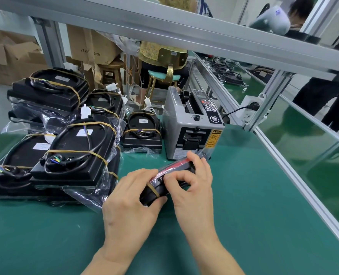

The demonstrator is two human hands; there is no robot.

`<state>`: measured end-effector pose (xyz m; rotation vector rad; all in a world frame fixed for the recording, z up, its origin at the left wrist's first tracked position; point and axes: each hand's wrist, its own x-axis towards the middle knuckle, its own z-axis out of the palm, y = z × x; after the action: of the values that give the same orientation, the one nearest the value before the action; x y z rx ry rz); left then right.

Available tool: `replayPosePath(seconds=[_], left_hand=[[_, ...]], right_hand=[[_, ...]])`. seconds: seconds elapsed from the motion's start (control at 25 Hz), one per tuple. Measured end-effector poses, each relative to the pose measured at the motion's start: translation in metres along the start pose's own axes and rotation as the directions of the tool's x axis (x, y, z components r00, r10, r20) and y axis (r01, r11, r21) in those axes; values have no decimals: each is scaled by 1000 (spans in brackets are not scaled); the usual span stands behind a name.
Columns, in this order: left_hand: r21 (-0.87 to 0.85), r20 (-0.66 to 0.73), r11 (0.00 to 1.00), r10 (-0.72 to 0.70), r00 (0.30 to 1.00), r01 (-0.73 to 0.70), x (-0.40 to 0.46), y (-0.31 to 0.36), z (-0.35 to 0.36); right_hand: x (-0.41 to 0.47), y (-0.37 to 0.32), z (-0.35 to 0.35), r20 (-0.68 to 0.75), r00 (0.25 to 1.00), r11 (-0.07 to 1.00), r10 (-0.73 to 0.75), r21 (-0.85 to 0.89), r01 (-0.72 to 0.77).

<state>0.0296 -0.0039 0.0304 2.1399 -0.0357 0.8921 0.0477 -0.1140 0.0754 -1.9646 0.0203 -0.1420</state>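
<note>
The black box (pixel 152 195) was in a clear bag, a little below the middle of the frame. It was held up just above the green table (pixel 244 205). A red strip (pixel 176 165) ran along its top edge, and a yellow rubber band (pixel 153 190) went around it.

The left hand (pixel 130 199) had its fingers and thumb curled around the near end of the box. The right hand (pixel 194 185) pinched the top edge by the red strip, with the thumb on the near side and the fingers bent over the far side.

Just behind the hands stood a grey tape machine (pixel 192 126) with a yellow sticker. To its left sat one more small black unit (pixel 142 132) with a cord tied on top. On the left side of the frame was a pile of bagged black units (pixel 69 147) with cords and rubber bands.

A white plug socket (pixel 250 110) hung on the metal frame (pixel 164 26) to the right of the machine. A stool (pixel 163 78) and brown cardboard boxes (pixel 93 44) were at the top of the frame.
</note>
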Motion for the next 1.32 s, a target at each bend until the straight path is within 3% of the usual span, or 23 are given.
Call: replayPosePath(seconds=[0.72, 0.96, 1.16, 1.32], left_hand=[[-3, -25, 1000, 1, 1000, -1, -1, 0, 1], [-42, -54, 999, 9, 999, -11, 0, 3, 0], [28, 7, 1000, -14, 1000, 13, -2, -2, 2], [21, 3, 1000, -15, 1000, 15, -2, -2, 2]], right_hand=[[-1, 3, 4, -64, 998, 998, -28, -50, 25], [-5, 7, 13, -165, 984, 998, -62, 8, 64], [0, 13, 9, -135, 988, 950, 69, 312, -24], [0, 9, 7, -83, 996, 982, 38, 186, -22]])
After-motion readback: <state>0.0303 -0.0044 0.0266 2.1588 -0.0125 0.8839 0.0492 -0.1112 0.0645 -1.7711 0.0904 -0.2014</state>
